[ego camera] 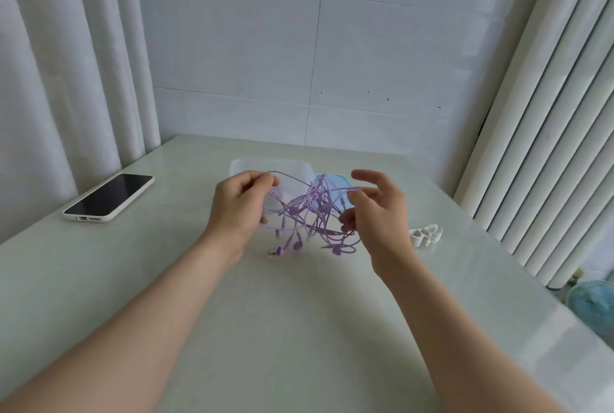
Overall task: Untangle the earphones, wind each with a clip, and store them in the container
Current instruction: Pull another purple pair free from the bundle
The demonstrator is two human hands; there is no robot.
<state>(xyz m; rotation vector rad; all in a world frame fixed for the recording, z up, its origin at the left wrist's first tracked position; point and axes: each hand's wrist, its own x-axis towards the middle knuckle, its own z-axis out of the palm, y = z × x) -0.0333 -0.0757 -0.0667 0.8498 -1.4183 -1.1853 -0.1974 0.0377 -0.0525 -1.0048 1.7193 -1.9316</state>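
Early stage; your left hand (237, 203) pinches a loop of the purple earphones (310, 213); your right hand (377, 213) hooks strands with curled fingers, index out; the tangle hangs over the table (299, 329) centre, not undone; clips (425, 235) lie unused near the right edge; the container (240, 164) waits toward the far edge; winding and storing are left.

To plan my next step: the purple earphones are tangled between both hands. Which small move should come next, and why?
Probably ease the hands apart to loosen the knot. The left hand pinches one loop, the right hand hooks other strands, and the purple earphones bunch tightest in the middle, so no cord is free yet for the white clips.
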